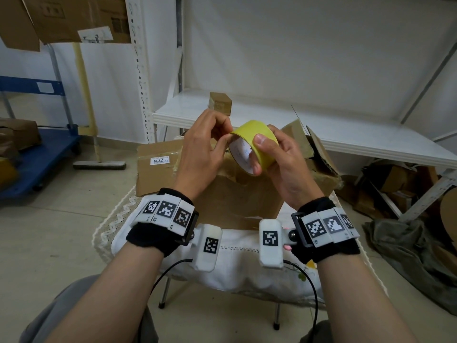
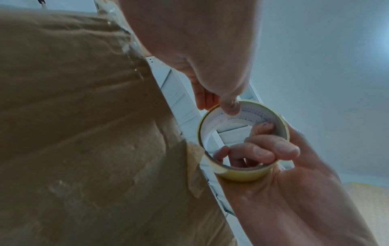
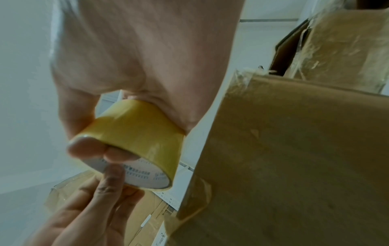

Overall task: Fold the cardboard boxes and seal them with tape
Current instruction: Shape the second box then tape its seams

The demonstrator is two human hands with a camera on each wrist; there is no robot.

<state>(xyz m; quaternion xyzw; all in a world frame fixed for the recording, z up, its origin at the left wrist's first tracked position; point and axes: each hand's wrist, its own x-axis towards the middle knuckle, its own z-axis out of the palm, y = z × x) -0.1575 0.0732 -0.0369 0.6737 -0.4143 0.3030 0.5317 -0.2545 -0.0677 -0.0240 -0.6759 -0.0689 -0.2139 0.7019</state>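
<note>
The right hand [image 1: 279,164] grips a yellow roll of tape with a white printed core [image 1: 254,142], thumb on the outer band and fingers curled through the core; the left hand [image 1: 205,147] pinches the roll's near rim, thumb inside; both are raised above a worn brown cardboard box [image 1: 237,194] on a white cloth-covered stool [image 1: 237,271]; 2 more cardboard boxes stand behind it.

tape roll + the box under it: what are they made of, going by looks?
Tape roll: glossy yellow film, probably plastic packing tape, given its sheen; the core is white, printed inside, likely paperboard. The right hand grips it while the left hand pinches at its edge.
Cardboard box: matte brown cardboard, creased and dented, with shiny clear tape remnants along its edges.
</note>
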